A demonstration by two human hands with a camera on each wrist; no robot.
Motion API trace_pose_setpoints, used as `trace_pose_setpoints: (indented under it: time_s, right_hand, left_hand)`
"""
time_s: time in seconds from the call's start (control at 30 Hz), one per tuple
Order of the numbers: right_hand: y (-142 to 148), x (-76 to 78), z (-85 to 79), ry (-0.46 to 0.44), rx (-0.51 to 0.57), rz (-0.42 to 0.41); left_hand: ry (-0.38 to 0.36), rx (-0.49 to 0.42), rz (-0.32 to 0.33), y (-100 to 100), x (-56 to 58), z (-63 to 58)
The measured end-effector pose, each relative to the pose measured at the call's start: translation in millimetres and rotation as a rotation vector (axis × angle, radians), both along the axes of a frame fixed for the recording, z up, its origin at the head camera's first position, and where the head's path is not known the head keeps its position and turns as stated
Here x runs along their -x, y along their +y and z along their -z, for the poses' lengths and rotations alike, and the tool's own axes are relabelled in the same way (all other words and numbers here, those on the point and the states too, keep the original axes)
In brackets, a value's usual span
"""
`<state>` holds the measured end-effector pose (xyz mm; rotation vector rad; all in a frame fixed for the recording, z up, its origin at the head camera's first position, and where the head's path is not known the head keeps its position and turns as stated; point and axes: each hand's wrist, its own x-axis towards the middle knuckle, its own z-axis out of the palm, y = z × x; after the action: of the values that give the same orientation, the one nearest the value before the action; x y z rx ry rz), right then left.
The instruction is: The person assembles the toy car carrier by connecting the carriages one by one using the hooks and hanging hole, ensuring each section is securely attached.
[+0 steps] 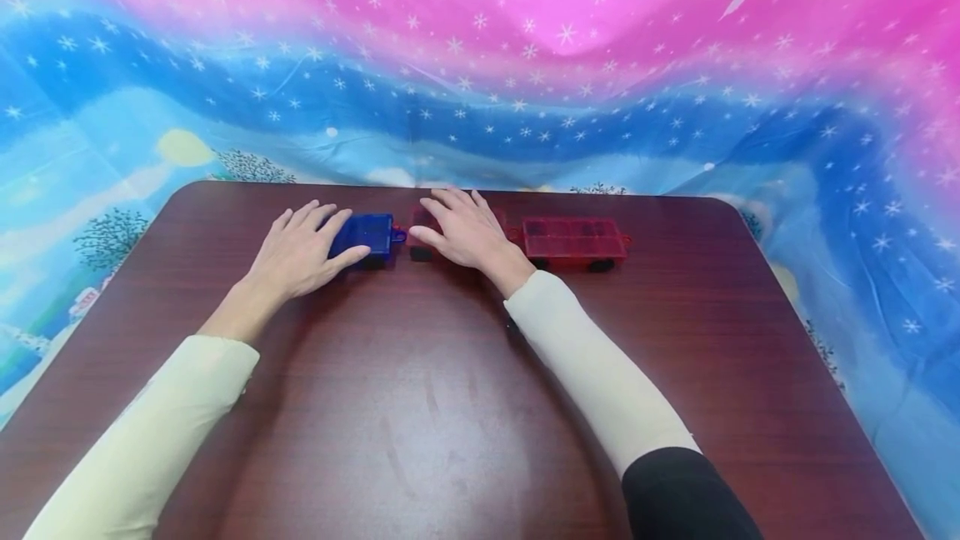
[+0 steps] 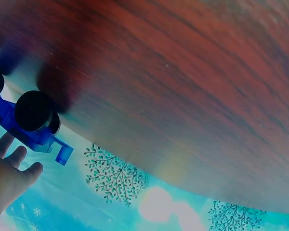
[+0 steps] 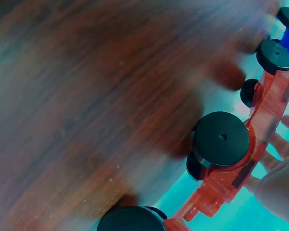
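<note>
Three wheeled toy train cars of see-through plastic stand in a row near the table's far edge in the head view. My left hand (image 1: 296, 244) lies over the left part of the blue car (image 1: 371, 232), its fingers spread. Over the middle red car (image 1: 417, 219) rests my right hand (image 1: 467, 232), hiding most of it. The second red car (image 1: 573, 238), with a gridded top, is to the right of that hand. In the right wrist view, straight fingers are at the top side of the middle red car (image 3: 267, 113). The left wrist view shows the blue car's black wheel (image 2: 32, 110) and end hook (image 2: 64, 153).
The dark brown wooden table (image 1: 420, 407) has rounded far corners. Behind it hangs a pink and blue cloth (image 1: 480, 65) with snowflakes and trees. Small loops join or nearly meet between the cars; the exact coupling is too small to tell.
</note>
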<state>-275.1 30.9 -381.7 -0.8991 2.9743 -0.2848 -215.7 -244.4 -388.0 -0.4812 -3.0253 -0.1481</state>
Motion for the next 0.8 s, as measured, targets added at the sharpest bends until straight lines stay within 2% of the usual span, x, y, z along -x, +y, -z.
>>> trace_pose_setpoints:
  time_s: [0.37,0.6,0.8]
  right_hand:
    - [0,2.2,5.8,-0.019,-0.051,0.017]
    - [1,2.9,7.9,-0.021,-0.065,0.029]
    - [0,2.6,10.5,-0.016,-0.083,0.033]
  left_hand:
    - [-0.043,-0.004,-0.006,0,7.8,4.9]
    - [-0.075,0.024,0.006,0,12.5,11.2]
    - [-0.070,0.021,0.021,1,15.3,15.4]
